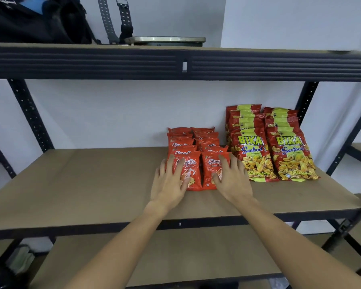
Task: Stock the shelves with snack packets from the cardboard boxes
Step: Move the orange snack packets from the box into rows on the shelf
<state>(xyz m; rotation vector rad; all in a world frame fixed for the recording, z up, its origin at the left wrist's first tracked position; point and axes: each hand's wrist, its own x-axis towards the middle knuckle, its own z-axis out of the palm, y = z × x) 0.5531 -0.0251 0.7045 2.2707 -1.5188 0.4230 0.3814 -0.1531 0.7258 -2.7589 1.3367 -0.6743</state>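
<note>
Two bare forearms reach over the middle shelf [92, 184], left hand [171, 184] and right hand [230, 180] resting with straight, spread fingers on the two front orange packets [193, 178]. Beside those two rows stand two rows of larger Bika Seafood packets [271, 151].

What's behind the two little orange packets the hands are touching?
Behind the front orange packets more of the same stand in two rows; only their tops show. The left hand and right hand cover part of the front pair. Behind the rows is the wall.
</note>
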